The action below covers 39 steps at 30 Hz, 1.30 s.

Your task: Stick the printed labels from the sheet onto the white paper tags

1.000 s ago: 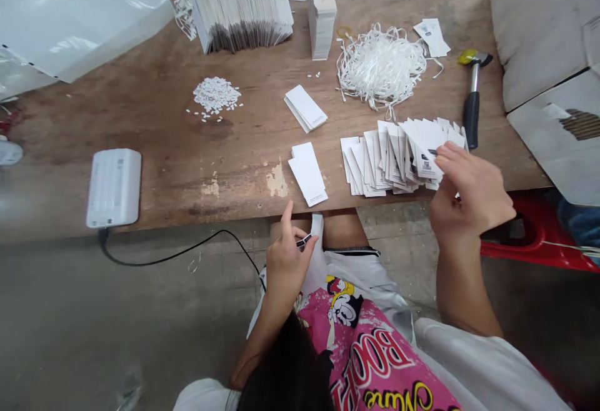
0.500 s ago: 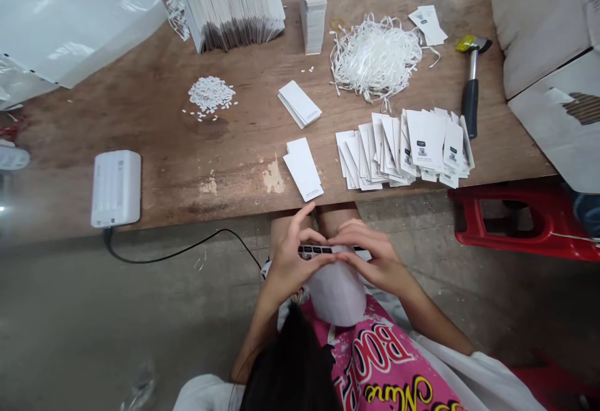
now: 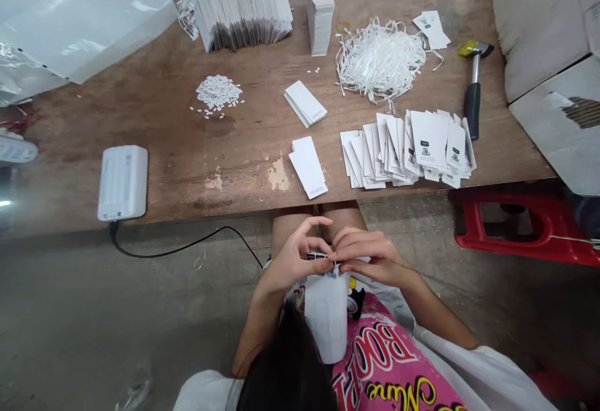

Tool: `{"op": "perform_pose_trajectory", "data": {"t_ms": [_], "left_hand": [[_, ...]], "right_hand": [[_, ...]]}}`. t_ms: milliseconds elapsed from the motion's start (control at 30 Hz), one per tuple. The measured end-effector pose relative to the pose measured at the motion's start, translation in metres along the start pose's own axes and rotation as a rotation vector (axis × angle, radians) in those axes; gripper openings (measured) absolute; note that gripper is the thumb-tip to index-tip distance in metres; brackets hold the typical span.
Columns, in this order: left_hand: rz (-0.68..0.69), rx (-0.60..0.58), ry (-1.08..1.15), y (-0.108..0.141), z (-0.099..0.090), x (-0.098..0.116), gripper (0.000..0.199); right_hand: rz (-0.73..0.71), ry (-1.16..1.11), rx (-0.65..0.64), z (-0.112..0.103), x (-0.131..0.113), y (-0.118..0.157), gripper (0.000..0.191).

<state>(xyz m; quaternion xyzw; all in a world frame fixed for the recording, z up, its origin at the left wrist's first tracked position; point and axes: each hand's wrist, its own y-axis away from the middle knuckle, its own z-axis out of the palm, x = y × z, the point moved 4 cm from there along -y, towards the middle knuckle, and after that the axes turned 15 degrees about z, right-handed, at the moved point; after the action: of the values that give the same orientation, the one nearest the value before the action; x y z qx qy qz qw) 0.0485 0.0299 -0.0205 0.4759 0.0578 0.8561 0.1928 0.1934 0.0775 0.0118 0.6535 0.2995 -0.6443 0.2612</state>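
A white sheet of stickers with a row of small dark labels along its top hangs curved over my lap. My left hand is closed on its upper edge, thumb below and fingers above. My right hand pinches at the same edge, its fingertips meeting those of my left hand. Whether a single label is between the right fingertips is hidden. Just beyond my hands, on the table, two overlapping white cards lie near the front edge.
On the wooden table are spread printed tags, a heap of white strings, small white pieces, more cards, standing card stacks, a hammer and a power bank. A red stool stands right.
My hands have drawn closer together, the right fingertips now meeting the left ones at the sheet's edge. The hanging sheet has swung left and lies straighter. The view has shifted slightly.
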Motion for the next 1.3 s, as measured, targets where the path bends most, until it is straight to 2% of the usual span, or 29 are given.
{"op": "perform_pose_trajectory", "data": {"t_ms": [233, 333, 467, 533, 667, 800, 1000, 1100, 1167, 1300], "left_hand": [[-0.087, -0.044, 0.349, 0.0, 0.01, -0.014, 0.064], [-0.094, -0.066, 0.399, -0.001, 0.013, -0.013, 0.062], [-0.11, -0.052, 0.385, -0.001, 0.01, -0.013, 0.062], [-0.096, -0.05, 0.357, -0.001, 0.009, -0.013, 0.062], [0.006, -0.023, 0.224, 0.0, 0.006, -0.007, 0.059], [0.116, 0.063, 0.001, 0.002, -0.001, 0.003, 0.053], [0.11, 0.003, -0.129, 0.003, 0.001, 0.005, 0.049], [0.151, 0.03, -0.231, 0.003, 0.003, 0.009, 0.047], [0.192, 0.05, -0.287, 0.005, 0.003, 0.012, 0.045], [0.265, 0.045, -0.279, 0.007, 0.004, 0.014, 0.042]], "right_hand": [[-0.073, 0.03, -0.049, -0.003, -0.005, -0.012, 0.029], [-0.117, 0.051, -0.073, -0.001, -0.007, -0.016, 0.026], [-0.153, 0.04, -0.03, -0.003, -0.011, -0.02, 0.019], [-0.097, 0.046, -0.026, -0.005, -0.012, -0.022, 0.023], [0.132, 0.006, -0.111, -0.008, -0.005, -0.024, 0.026], [0.245, -0.195, -0.165, -0.013, 0.004, -0.019, 0.021], [0.466, -0.457, -0.213, -0.006, 0.023, -0.014, 0.027], [0.602, -0.585, -0.201, -0.001, 0.034, -0.012, 0.034], [0.638, -0.637, -0.179, 0.001, 0.039, -0.01, 0.031], [0.604, -0.675, -0.17, 0.001, 0.044, -0.009, 0.025]]}}
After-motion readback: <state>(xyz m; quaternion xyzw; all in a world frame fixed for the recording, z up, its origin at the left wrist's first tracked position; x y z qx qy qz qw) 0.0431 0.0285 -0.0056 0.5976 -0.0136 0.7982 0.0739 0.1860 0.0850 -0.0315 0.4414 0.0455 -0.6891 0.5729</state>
